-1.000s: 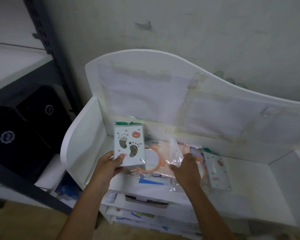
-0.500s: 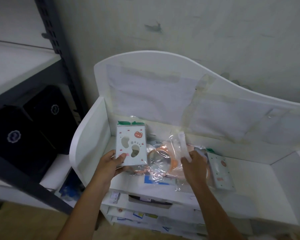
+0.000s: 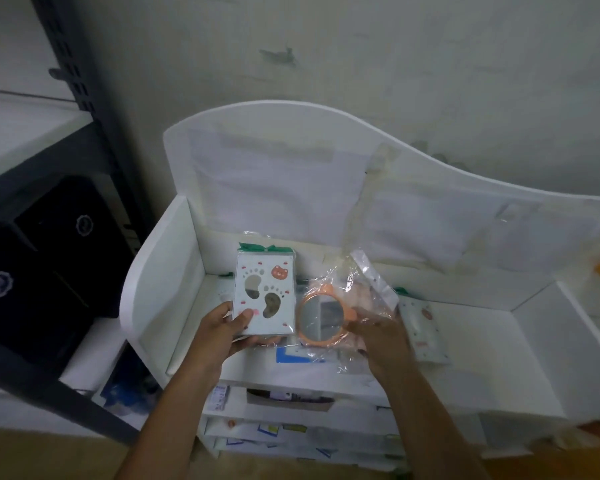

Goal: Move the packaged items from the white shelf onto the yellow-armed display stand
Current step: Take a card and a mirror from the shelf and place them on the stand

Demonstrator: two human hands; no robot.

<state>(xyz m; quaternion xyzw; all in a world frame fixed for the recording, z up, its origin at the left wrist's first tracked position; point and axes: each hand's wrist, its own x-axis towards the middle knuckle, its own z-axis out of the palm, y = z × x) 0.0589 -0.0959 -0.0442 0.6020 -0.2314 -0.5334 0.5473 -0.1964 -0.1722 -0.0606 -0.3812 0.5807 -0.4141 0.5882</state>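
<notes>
Pick-up step: footprint card pack [image 3: 263, 296] held in left hand [image 3: 222, 336], bagged orange mirror [image 3: 321, 317] in right hand [image 3: 378, 336], above white shelf [image 3: 499, 358]. Next: carried to stand, unseen.

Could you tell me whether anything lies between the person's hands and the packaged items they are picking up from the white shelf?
Nothing does. The left hand already holds the footprint card pack, and the right hand grips the bagged orange mirror above the shelf. The display stand is out of view.

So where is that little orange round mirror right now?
In the head view the orange mirror, inside its clear bag, is held by the right hand just above the white shelf, right beside the footprint card pack in the left hand.
</notes>
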